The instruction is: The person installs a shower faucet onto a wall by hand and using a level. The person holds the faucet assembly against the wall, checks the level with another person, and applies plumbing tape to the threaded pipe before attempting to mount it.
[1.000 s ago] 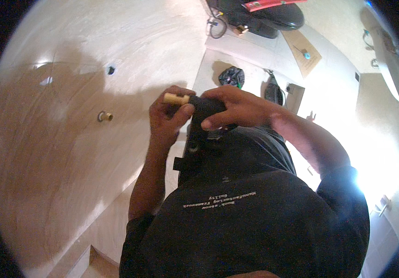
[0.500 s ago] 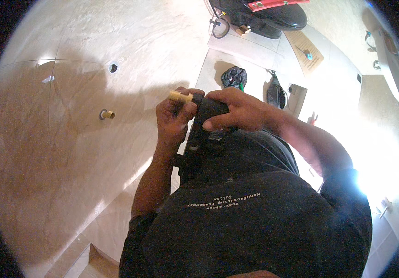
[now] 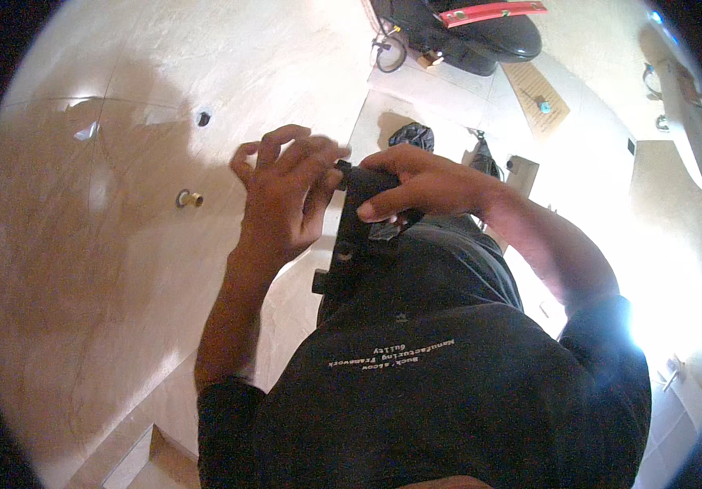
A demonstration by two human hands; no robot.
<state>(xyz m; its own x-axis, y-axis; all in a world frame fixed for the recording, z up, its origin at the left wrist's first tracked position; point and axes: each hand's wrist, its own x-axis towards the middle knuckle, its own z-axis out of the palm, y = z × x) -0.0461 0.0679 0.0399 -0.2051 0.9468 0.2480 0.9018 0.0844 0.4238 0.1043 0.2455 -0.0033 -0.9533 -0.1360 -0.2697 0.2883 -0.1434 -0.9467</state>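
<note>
My right hand (image 3: 416, 186) grips a black, bar-shaped fixture (image 3: 354, 232) that looks like a wall-mount mixer tap, with its thumb across the front. Two short black stubs stick out from its left side, one at the upper end and one at the lower. Close beside the upper stub (image 3: 341, 173) is my left hand (image 3: 290, 183), its fingers apart and partly raised. Whether a fingertip touches the stub is hard to tell. No brass fitting shows in the left hand; the fingers could hide one.
On the wall at left, a brass pipe fitting (image 3: 193, 199) sticks out below a dark round hole (image 3: 203, 119). A black toilet (image 3: 497, 37) with a red spirit level (image 3: 493, 12) on it is at the top. Cardboard (image 3: 534, 98) and a black bag (image 3: 413, 136) lie on the floor.
My left hand has moved left and its fingers have spread. The brass fitting it pinched at the upper stub no longer shows. My right hand keeps its grip on the black fixture.
</note>
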